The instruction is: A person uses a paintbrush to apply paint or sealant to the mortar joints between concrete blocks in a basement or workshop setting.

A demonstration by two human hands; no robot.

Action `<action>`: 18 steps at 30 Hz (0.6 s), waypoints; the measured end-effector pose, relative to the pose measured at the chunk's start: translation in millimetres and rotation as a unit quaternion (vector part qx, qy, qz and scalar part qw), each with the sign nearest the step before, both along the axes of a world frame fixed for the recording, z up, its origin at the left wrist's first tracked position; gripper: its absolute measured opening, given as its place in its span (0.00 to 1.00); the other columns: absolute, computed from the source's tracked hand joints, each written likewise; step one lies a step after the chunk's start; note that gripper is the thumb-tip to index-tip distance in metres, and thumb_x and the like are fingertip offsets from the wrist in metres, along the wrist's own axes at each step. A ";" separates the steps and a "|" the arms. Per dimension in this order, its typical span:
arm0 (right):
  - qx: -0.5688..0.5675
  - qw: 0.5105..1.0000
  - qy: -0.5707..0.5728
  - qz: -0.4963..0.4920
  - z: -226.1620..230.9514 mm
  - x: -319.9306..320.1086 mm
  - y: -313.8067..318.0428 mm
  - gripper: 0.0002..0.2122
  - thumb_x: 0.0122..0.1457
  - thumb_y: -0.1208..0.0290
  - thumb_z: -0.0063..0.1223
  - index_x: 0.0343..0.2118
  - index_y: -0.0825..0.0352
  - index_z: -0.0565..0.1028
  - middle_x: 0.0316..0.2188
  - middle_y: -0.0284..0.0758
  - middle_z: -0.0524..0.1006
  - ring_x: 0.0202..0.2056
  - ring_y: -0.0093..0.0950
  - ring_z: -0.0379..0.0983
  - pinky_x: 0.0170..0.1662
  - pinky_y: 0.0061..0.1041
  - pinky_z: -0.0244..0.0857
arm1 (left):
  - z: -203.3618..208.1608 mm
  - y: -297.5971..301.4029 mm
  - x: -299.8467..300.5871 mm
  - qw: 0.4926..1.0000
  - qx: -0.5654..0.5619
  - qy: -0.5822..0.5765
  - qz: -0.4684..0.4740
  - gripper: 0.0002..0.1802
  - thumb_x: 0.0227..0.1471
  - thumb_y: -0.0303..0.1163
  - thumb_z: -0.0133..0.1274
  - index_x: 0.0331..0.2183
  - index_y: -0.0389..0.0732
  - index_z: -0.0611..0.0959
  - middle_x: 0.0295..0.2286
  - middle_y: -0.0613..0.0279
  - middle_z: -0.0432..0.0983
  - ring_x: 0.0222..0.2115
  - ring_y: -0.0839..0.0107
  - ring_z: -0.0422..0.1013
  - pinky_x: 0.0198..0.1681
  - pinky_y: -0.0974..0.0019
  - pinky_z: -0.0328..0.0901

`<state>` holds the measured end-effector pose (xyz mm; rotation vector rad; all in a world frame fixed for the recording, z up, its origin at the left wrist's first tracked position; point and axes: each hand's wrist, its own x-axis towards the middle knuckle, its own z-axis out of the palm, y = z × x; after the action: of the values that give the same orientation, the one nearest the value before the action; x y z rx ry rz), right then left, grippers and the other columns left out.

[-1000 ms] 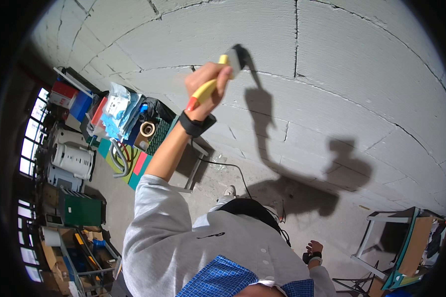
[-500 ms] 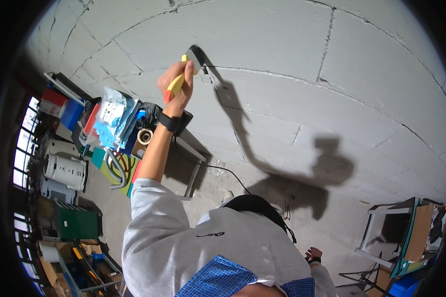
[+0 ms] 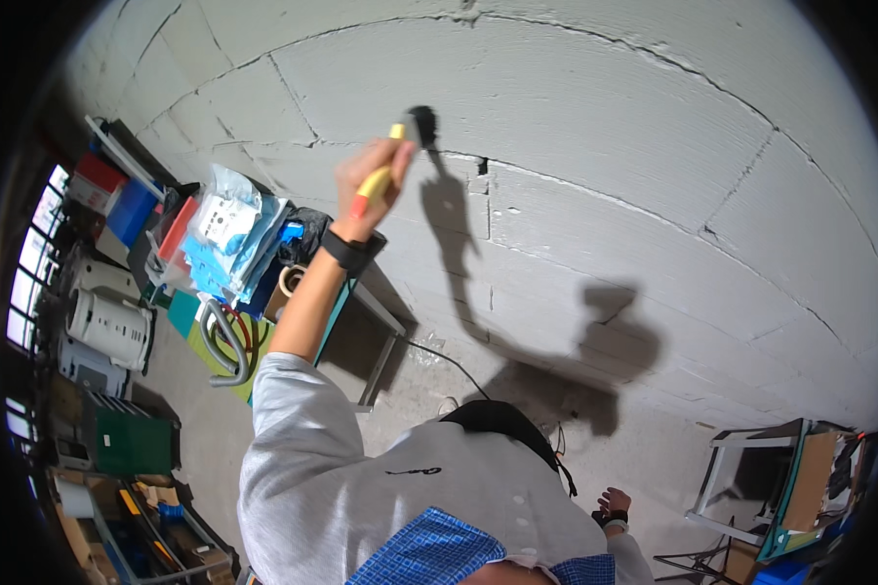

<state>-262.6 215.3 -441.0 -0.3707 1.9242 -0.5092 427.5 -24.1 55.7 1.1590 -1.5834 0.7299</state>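
Left hand point(image 3: 369, 174) raised, grip closed on yellow-handled hammer point(image 3: 392, 161); head now against block wall point(image 3: 595, 127), lower than before. Right hand point(image 3: 612, 505) hanging low, grip indiscernible.

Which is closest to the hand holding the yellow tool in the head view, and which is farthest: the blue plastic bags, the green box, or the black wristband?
From the left hand:
1. Black wristband, on its own wrist.
2. Blue plastic bags, lower left.
3. Green box, far lower left on the floor.
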 end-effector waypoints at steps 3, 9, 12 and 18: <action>0.024 1.000 -0.001 0.008 -3.0 5.8 4.7 0.16 0.64 0.73 0.44 0.52 0.68 0.77 0.40 0.45 0.82 0.28 0.37 0.82 0.21 0.29 0.67 | 5.2 9.4 36.4 0.998 -0.014 -0.009 0.054 0.08 0.59 0.30 0.61 0.28 0.38 0.85 0.19 0.57 0.77 0.17 0.66 0.73 0.20 0.64 0.66; 0.021 0.998 -0.053 -0.037 -24.2 2.8 27.1 0.17 0.62 0.73 0.47 0.52 0.74 0.76 0.40 0.51 0.80 0.32 0.43 0.82 0.26 0.35 0.76 | 12.4 10.8 6.3 0.993 0.027 -0.041 -0.104 0.06 0.54 0.27 0.65 0.27 0.38 0.84 0.19 0.59 0.74 0.17 0.65 0.71 0.20 0.64 0.65; 0.008 1.000 -0.019 -0.010 -14.2 5.1 22.8 0.17 0.62 0.73 0.48 0.52 0.74 0.76 0.38 0.50 0.81 0.28 0.41 0.81 0.23 0.35 0.75 | 9.7 1.6 30.2 0.995 0.022 -0.027 -0.098 0.05 0.54 0.27 0.64 0.28 0.38 0.84 0.19 0.60 0.73 0.17 0.64 0.70 0.21 0.64 0.65; 0.010 0.999 0.017 -0.047 16.8 42.0 -1.7 0.16 0.61 0.73 0.48 0.49 0.72 0.78 0.36 0.46 0.82 0.25 0.38 0.81 0.18 0.30 0.68 | 1.4 16.1 122.3 0.999 0.007 -0.008 0.035 0.06 0.57 0.29 0.63 0.30 0.38 0.85 0.22 0.56 0.78 0.20 0.62 0.75 0.24 0.64 0.68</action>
<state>-220.6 213.7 -424.2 -0.2793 1.9850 -0.5479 549.8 -8.0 57.1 1.2264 -1.5700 0.7761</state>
